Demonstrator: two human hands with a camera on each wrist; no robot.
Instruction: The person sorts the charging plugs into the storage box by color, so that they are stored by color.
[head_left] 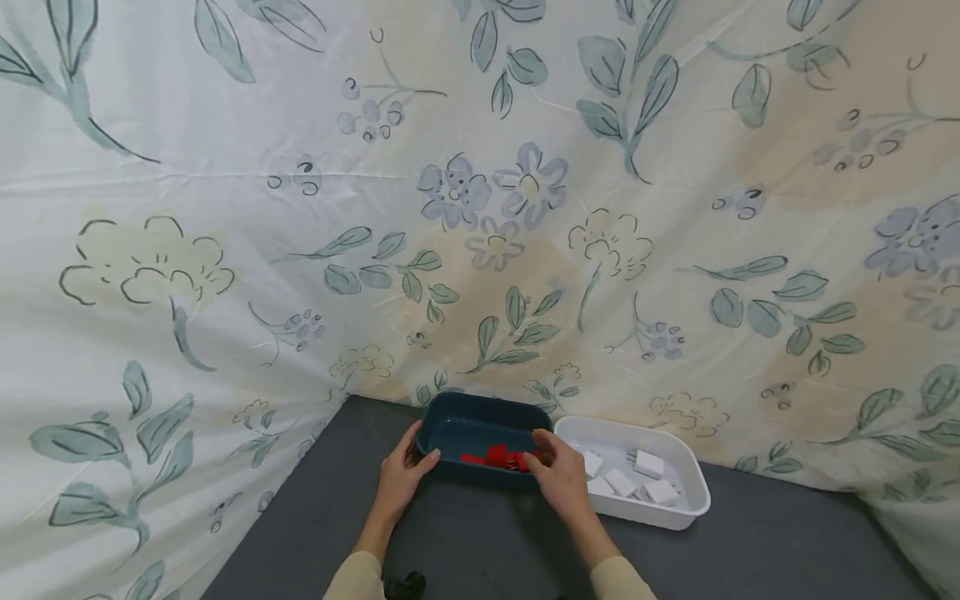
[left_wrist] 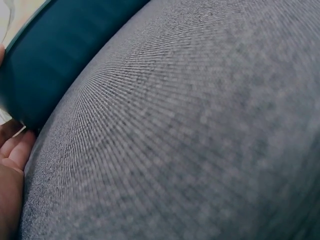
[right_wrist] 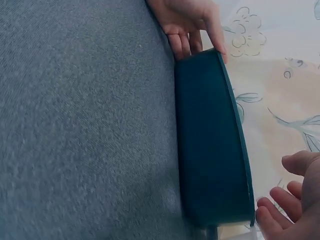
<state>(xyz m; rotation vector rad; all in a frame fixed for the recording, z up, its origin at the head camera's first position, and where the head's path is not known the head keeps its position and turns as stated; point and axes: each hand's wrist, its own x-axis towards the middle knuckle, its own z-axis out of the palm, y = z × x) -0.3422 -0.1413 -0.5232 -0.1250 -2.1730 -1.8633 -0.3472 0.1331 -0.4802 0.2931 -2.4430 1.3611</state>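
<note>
A dark teal rectangular tub stands at the back of the table, with several small red pieces along the near side of its inside. At its left end my left hand grips the wall, the thumb over the rim and the fingers low on the outside. The right wrist view shows that left hand at the tub's far end. My right hand is at the other end, fingers loosely bent and apart, overlapping the rim and the red pieces in the head view.
A white tub with several white plug-like blocks stands right beside the teal one. Behind both hangs a floral cloth. The table has a dark grey cover, and a small black object lies near its front.
</note>
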